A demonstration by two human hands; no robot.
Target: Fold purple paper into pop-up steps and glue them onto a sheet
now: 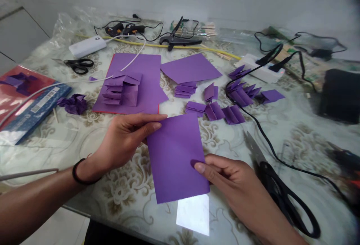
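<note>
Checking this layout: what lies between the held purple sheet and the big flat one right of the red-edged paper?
Folded purple pieces on the tabletop, just beyond the held sheet; the head view shows this.

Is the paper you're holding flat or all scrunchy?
Flat: the purple paper, held by left hand and right hand, looks smooth, not crumpled.

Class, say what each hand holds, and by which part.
A flat rectangular purple paper sheet: the left hand holds its upper-left corner, the right hand its right edge, below the middle.
</note>
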